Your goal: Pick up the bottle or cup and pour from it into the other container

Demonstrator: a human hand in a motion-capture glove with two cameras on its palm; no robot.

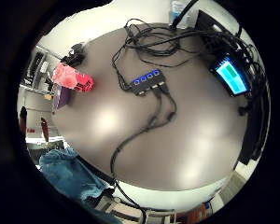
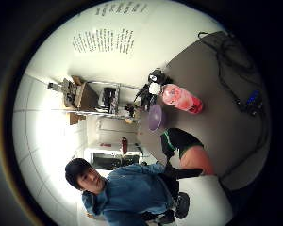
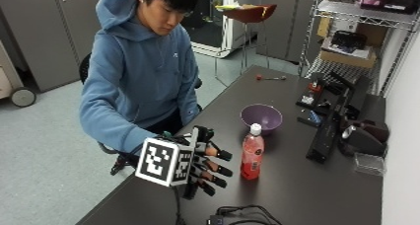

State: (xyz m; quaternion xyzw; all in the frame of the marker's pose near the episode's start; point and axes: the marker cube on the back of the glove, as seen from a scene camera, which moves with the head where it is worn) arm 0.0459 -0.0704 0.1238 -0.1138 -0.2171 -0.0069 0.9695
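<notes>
Hovering above the dark tabletop [image 3: 295, 185], the gloved right hand [image 3: 203, 168] has its fingers [image 3: 220, 155] spread and nearly straight, so the grip is released and holds nothing. Those fingers reach toward the bottle of red drink [image 3: 252, 158] and stop short of it, with a gap showing between fingertips and bottle.

The bottle stands upright on the tabletop with its white cap on. Just beyond the bottle, on the side away from the hand, sits the purple bowl [image 3: 261, 118], also upright and apart from the bottle. In the thumb side palm view the bottle [image 2: 181, 99] and bowl [image 2: 155, 117] appear close together, with part of the glove [image 2: 179, 141] near the bowl. In the little finger side palm view the bottle [image 1: 73, 79] stands well away from the camera, with only an edge of the bowl [image 1: 61, 97] showing beside it.

On the hand's side of the bottle, a black USB hub with blue lights [image 1: 148, 81] lies on the tabletop [image 1: 196, 144] among tangled black cables [image 1: 154, 39]. Past the bottle toward the wall stands a black device on a stand [image 3: 328, 131]. A small lit screen [image 1: 232, 77] sits beyond the hub from the bottle.
</notes>
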